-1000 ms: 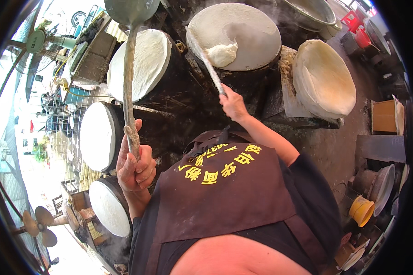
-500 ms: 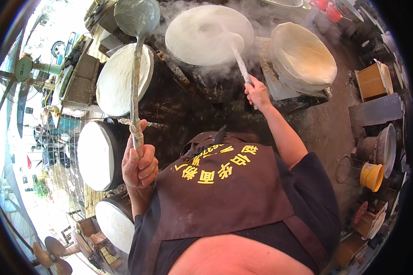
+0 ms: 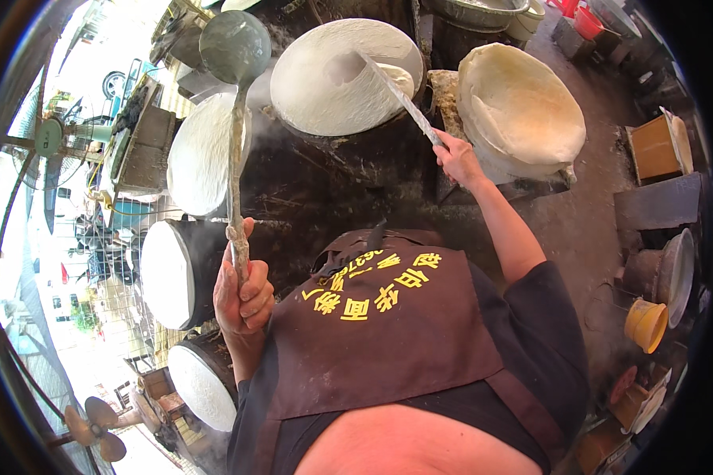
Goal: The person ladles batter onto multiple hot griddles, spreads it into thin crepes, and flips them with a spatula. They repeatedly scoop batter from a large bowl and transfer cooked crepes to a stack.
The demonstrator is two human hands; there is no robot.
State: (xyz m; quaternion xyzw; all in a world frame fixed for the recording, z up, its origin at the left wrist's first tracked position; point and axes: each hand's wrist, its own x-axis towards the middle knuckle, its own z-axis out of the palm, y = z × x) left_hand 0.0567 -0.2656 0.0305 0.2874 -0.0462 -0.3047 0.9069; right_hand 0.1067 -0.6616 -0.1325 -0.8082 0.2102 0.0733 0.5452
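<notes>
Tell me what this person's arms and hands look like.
The left hand and right hand are ungloved, with no watch or ring showing. Short dark sleeves leave the forearms bare. A brown apron with yellow lettering is worn over the dark shirt.

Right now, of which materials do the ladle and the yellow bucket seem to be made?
Ladle in the left hand: probably metal, dull grey, from its faint sheen; the crusted handle leaves its material unclear. Yellow bucket: likely plastic, smooth, judging by its bright, solid colour.
</notes>
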